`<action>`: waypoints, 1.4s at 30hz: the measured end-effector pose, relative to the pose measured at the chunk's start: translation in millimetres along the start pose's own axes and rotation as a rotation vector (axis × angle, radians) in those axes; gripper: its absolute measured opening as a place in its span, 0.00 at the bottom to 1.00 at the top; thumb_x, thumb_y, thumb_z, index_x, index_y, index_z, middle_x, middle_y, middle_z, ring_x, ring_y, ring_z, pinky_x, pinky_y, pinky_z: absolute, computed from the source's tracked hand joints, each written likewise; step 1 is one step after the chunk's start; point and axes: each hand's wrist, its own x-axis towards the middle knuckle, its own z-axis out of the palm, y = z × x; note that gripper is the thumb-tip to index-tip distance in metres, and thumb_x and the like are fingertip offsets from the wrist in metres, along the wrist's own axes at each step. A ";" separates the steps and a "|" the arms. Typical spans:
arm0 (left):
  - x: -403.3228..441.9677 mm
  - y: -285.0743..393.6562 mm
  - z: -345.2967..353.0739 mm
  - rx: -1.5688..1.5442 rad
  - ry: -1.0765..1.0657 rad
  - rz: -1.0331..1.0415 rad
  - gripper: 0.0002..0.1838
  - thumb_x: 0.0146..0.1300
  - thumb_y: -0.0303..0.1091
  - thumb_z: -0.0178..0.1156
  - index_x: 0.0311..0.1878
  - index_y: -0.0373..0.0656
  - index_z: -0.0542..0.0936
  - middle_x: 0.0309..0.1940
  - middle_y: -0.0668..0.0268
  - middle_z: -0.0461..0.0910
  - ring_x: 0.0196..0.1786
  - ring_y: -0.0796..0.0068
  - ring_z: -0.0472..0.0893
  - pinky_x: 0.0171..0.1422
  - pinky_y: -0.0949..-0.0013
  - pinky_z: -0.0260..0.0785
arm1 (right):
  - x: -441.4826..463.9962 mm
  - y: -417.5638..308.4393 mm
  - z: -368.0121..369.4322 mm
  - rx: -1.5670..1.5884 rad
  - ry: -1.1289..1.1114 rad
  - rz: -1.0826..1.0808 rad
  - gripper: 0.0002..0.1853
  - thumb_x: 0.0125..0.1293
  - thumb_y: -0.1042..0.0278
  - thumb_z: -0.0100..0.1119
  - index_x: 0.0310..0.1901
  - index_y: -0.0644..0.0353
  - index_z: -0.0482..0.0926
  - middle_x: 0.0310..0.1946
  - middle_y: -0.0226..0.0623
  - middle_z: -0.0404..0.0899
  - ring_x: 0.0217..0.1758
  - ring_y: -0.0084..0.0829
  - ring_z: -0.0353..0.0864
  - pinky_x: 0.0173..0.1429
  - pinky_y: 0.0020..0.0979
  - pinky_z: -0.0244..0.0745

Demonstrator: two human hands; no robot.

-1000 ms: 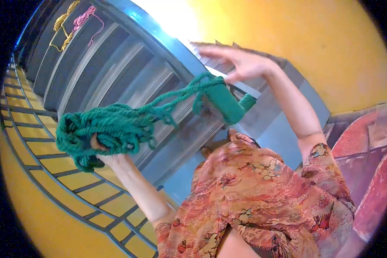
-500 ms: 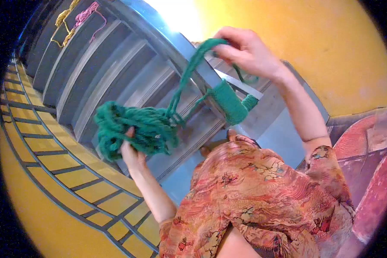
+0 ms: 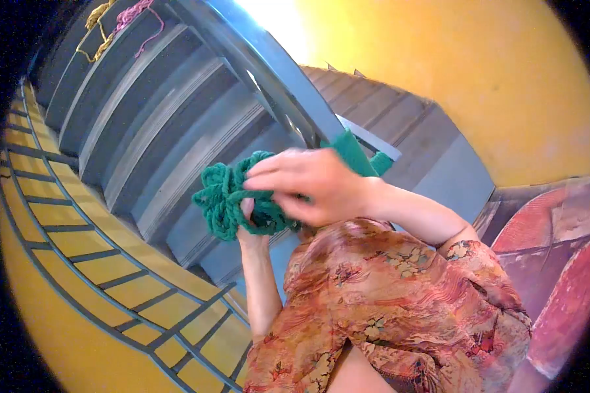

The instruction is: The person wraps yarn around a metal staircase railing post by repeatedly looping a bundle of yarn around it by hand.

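Observation:
A thick bundle of green yarn (image 3: 219, 200) is held up in front of me over the stairs. My left hand (image 3: 252, 236) grips it from below, with the thumb showing among the loops. Across the bundle's right side reaches my right hand (image 3: 324, 187), its fingers curled over a strand and somewhat blurred. Behind that hand, a green yarn wrapping (image 3: 351, 152) covers part of the metal railing (image 3: 278, 78). Whether yarn still runs between bundle and wrapping is hidden by my right hand.
Grey stairs (image 3: 144, 118) climb to the upper left, with yellow yarn (image 3: 101, 46) and pink yarn (image 3: 132, 14) lying on upper steps. A dark metal grille (image 3: 121, 285) runs along the left. More steps (image 3: 380, 98) lie beyond the railing, beside a yellow wall (image 3: 478, 85).
My right hand has come down and left from its raised position to the bundle, drawing in the long green strand. My left hand and the bundle have shifted right, closer to my body.

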 end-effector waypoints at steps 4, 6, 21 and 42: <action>-2.0 8.9 19.9 0.060 0.214 -0.117 0.33 0.56 0.51 0.61 0.62 0.44 0.68 0.59 0.59 0.72 0.60 0.57 0.73 0.67 0.51 0.64 | -19.2 14.8 -46.9 0.285 0.544 0.640 0.08 0.65 0.74 0.53 0.42 0.60 0.80 0.29 0.31 0.81 0.29 0.18 0.79 0.34 0.23 0.75; -0.3 -14.5 13.5 -0.012 0.239 -0.209 0.32 0.57 0.52 0.60 0.62 0.44 0.69 0.58 0.60 0.73 0.59 0.58 0.73 0.66 0.52 0.64 | -55.9 65.6 -60.4 0.339 0.511 0.836 0.09 0.69 0.71 0.47 0.42 0.63 0.78 0.29 0.32 0.78 0.31 0.20 0.76 0.38 0.22 0.72; -0.1 -78.3 13.1 0.789 0.181 -0.555 0.21 0.62 0.37 0.59 0.57 0.41 0.72 0.54 0.64 0.75 0.56 0.68 0.73 0.61 0.62 0.65 | -152.0 110.2 -9.9 0.950 0.041 1.154 0.22 0.67 0.66 0.56 0.60 0.61 0.69 0.51 0.32 0.77 0.52 0.20 0.74 0.56 0.25 0.70; 59.2 -142.3 47.7 -0.081 -0.198 -0.553 0.20 0.66 0.40 0.55 0.60 0.45 0.70 0.52 0.66 0.75 0.52 0.69 0.75 0.57 0.63 0.71 | -157.3 97.4 -11.9 0.335 0.274 0.982 0.56 0.53 0.68 0.70 0.73 0.57 0.36 0.67 0.44 0.59 0.71 0.33 0.56 0.74 0.35 0.49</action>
